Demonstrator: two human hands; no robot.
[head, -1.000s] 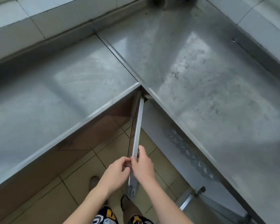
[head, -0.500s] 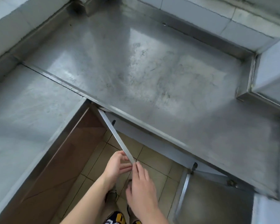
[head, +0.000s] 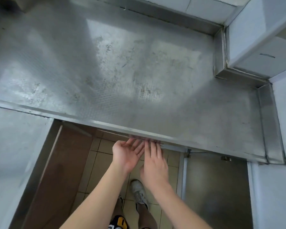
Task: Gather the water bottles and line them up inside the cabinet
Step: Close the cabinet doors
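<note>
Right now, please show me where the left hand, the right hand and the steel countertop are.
left hand (head: 127, 154): head view, on the open palm.
right hand (head: 155, 167): head view, on the back of the hand.
steel countertop (head: 122, 71): head view, on its bare top surface.

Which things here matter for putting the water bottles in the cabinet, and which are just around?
Part of the job:
- left hand, open
- right hand, open
- cabinet door at lower right
No water bottles are in view.

Just around:
- steel countertop
- tiled floor
- shoe
- white wall tiles
</note>
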